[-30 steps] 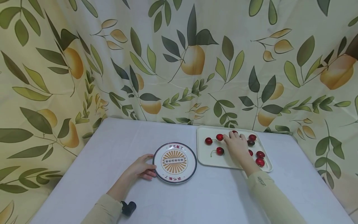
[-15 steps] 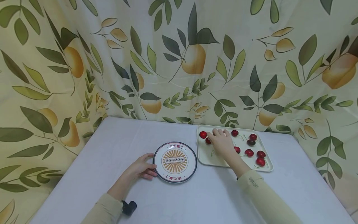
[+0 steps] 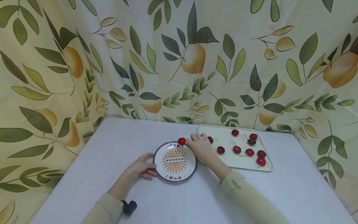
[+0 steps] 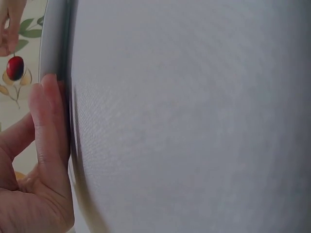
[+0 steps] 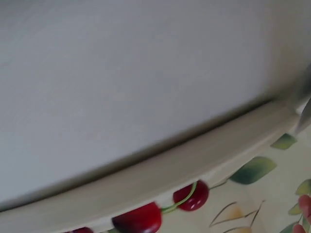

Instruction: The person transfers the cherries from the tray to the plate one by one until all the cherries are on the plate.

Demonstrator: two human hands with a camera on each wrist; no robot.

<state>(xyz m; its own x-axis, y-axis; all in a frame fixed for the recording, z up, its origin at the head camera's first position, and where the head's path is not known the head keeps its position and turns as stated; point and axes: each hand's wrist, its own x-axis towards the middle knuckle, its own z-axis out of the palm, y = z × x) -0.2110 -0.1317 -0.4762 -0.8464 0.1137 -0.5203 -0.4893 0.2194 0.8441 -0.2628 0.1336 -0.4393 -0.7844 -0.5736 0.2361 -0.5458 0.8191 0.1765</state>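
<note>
A white plate (image 3: 191, 165) with a dark rim and an orange sunburst print lies on the table. My left hand (image 3: 141, 168) holds its left rim, with the fingers along the plate's edge (image 4: 52, 48) in the left wrist view. Over the far rim of the plate, my right hand (image 3: 202, 150) pinches a red cherry (image 3: 181, 141) by its stem. In the left wrist view that cherry (image 4: 15, 68) hangs below the fingertips. A cream rectangular tray (image 3: 223, 137) to the right bears several more cherries, with one cherry (image 3: 210, 139) partly behind my right hand.
A white cloth (image 3: 134, 133) covers the table, and a leaf-and-fruit curtain (image 3: 179, 93) stands along the back. A small black device (image 3: 129, 207) sits at my left wrist. The tray's raised edge (image 5: 146, 182) crosses the right wrist view, with a cherry (image 5: 141, 218) beyond it.
My right hand has moved left from over the tray to the plate's far rim, carrying a cherry. The left hand and the plate have stayed put.
</note>
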